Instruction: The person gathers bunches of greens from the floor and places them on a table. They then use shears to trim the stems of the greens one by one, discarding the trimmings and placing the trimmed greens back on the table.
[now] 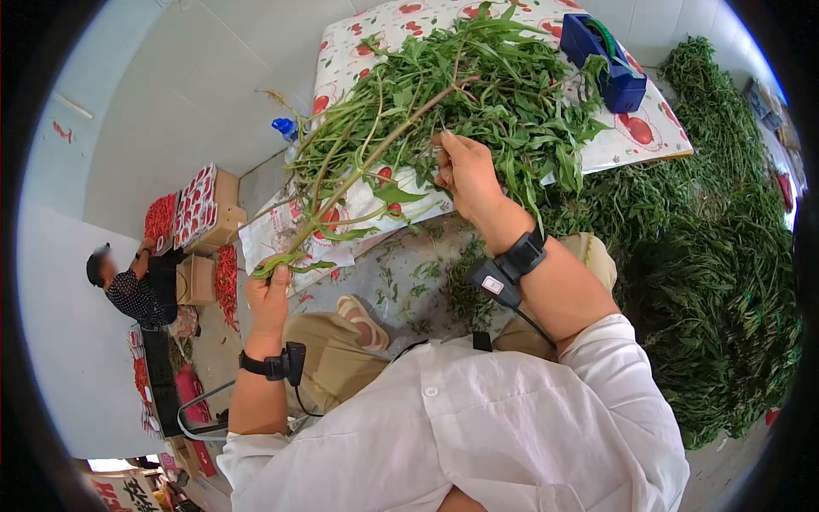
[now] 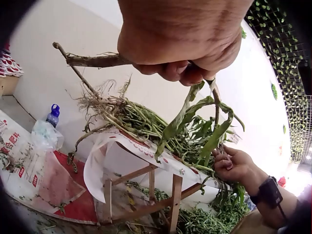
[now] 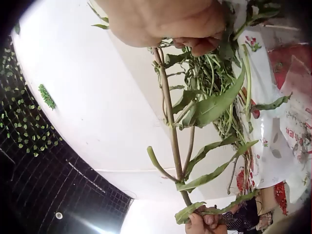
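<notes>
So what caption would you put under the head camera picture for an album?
Left hand and right hand hold a leafy green stalk above a heaped table.

White walls (image 1: pixel 162 94), cloth-covered wooden table (image 1: pixel 648 141)

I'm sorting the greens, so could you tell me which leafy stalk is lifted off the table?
The long stalk, held at its base by the left hand and higher up by the right hand; the others lie piled.

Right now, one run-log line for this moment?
left hand: grips stalk base | right hand: pinches stalk top | stalk: leafy, held above table | table: heaped greens, blue box
</notes>
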The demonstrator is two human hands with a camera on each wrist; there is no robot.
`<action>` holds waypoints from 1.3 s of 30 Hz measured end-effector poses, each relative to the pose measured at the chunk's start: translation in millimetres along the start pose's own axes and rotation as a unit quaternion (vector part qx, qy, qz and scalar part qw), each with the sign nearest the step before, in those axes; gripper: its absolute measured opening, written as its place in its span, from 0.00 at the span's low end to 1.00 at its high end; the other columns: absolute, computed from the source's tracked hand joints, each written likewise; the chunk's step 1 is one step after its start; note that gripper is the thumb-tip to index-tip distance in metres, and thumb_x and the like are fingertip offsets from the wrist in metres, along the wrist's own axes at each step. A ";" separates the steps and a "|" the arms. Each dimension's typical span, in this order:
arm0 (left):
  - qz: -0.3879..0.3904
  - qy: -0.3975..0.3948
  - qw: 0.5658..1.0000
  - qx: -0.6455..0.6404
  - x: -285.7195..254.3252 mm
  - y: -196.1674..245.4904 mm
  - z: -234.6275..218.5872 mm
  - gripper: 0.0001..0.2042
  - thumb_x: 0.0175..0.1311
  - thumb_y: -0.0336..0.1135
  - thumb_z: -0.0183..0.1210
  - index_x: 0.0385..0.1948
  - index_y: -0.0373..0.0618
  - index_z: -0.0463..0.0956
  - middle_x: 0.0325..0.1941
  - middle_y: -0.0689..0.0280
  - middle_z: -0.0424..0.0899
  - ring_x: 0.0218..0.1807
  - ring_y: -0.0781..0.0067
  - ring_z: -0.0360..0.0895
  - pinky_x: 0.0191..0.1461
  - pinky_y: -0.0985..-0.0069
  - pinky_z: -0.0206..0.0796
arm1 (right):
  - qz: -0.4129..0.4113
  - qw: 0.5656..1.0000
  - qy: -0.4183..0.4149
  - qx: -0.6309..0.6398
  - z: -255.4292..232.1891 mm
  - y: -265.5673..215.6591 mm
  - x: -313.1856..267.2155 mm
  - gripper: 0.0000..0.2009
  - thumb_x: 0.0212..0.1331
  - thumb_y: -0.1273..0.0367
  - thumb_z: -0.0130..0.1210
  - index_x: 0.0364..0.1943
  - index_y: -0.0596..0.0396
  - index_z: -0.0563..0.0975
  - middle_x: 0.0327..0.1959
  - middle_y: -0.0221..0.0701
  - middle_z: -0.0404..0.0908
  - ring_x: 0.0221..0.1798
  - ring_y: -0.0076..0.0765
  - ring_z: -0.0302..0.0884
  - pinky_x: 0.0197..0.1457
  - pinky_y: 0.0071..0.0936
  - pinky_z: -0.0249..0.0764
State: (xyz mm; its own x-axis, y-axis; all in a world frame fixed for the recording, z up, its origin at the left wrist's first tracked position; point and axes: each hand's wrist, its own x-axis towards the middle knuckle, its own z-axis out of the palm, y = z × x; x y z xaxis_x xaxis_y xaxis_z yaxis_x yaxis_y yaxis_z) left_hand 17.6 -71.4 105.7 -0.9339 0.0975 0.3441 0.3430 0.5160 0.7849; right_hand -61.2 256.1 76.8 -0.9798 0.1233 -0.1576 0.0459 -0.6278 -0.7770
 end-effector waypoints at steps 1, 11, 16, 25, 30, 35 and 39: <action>0.001 -0.005 1.000 -0.001 -0.3 -0.2 -1.4 0.13 0.61 0.39 0.54 0.35 0.35 0.75 0.22 0.72 0.72 0.25 0.84 0.64 0.29 0.84 0.56 | 0.002 1.000 -0.007 -0.005 -0.4 -0.1 1.2 0.13 0.62 0.63 0.46 0.38 0.61 0.72 0.17 0.21 0.63 0.15 0.19 0.54 0.25 0.23 0.59; -0.010 -0.017 1.000 -0.006 3.1 2.4 -12.6 0.12 0.61 0.38 0.53 0.32 0.36 0.74 0.23 0.73 0.70 0.27 0.84 0.63 0.30 0.84 0.55 | 0.010 0.998 -0.045 -0.033 -5.0 -10.2 4.3 0.14 0.60 0.62 0.48 0.35 0.62 0.74 0.17 0.23 0.63 0.15 0.20 0.55 0.21 0.21 0.59; 0.008 -0.042 0.999 0.010 6.1 0.1 -17.5 0.11 0.61 0.36 0.54 0.32 0.35 0.74 0.24 0.72 0.72 0.27 0.84 0.64 0.31 0.84 0.56 | 0.040 0.997 -0.045 -0.044 -5.4 -15.5 3.3 0.15 0.60 0.62 0.48 0.36 0.63 0.74 0.17 0.24 0.63 0.14 0.19 0.53 0.21 0.21 0.58; 0.069 -0.083 0.992 0.071 13.0 8.6 -21.8 0.08 0.58 0.32 0.56 0.31 0.36 0.74 0.23 0.69 0.73 0.27 0.81 0.66 0.32 0.83 0.58 | 0.084 0.993 -0.074 -0.032 -9.2 -21.8 5.6 0.14 0.62 0.61 0.46 0.37 0.60 0.73 0.16 0.22 0.61 0.13 0.17 0.52 0.21 0.19 0.56; 0.094 -0.096 0.988 0.070 15.5 4.9 -23.5 0.07 0.57 0.30 0.57 0.30 0.36 0.74 0.22 0.69 0.72 0.26 0.80 0.66 0.30 0.83 0.58 | 0.091 0.991 -0.067 -0.070 -7.9 -21.4 5.4 0.14 0.62 0.60 0.46 0.31 0.58 0.72 0.15 0.20 0.60 0.12 0.17 0.50 0.20 0.19 0.54; 0.098 -0.098 0.986 0.094 15.8 8.0 -23.7 0.07 0.58 0.32 0.56 0.30 0.36 0.74 0.22 0.68 0.72 0.25 0.79 0.66 0.30 0.83 0.58 | 0.066 0.993 -0.063 -0.077 -11.1 -11.7 10.9 0.15 0.61 0.60 0.47 0.24 0.57 0.70 0.14 0.21 0.61 0.12 0.19 0.52 0.16 0.20 0.54; 0.098 -0.083 0.987 0.100 15.7 9.2 -23.8 0.08 0.59 0.33 0.55 0.30 0.36 0.74 0.22 0.68 0.72 0.25 0.79 0.66 0.30 0.83 0.58 | 0.052 0.994 -0.050 -0.086 -12.1 -5.6 13.3 0.15 0.61 0.60 0.46 0.25 0.58 0.70 0.13 0.21 0.60 0.12 0.19 0.51 0.15 0.21 0.53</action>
State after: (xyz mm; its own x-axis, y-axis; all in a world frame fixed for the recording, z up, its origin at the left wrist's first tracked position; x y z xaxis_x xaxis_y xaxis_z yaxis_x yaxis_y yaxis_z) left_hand 8.5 -85.4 130.6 -0.8608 0.3415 0.3772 0.5076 0.6291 0.5887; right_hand -72.2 270.6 71.7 -0.9821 -0.0184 -0.1875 0.1722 -0.4913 -0.8538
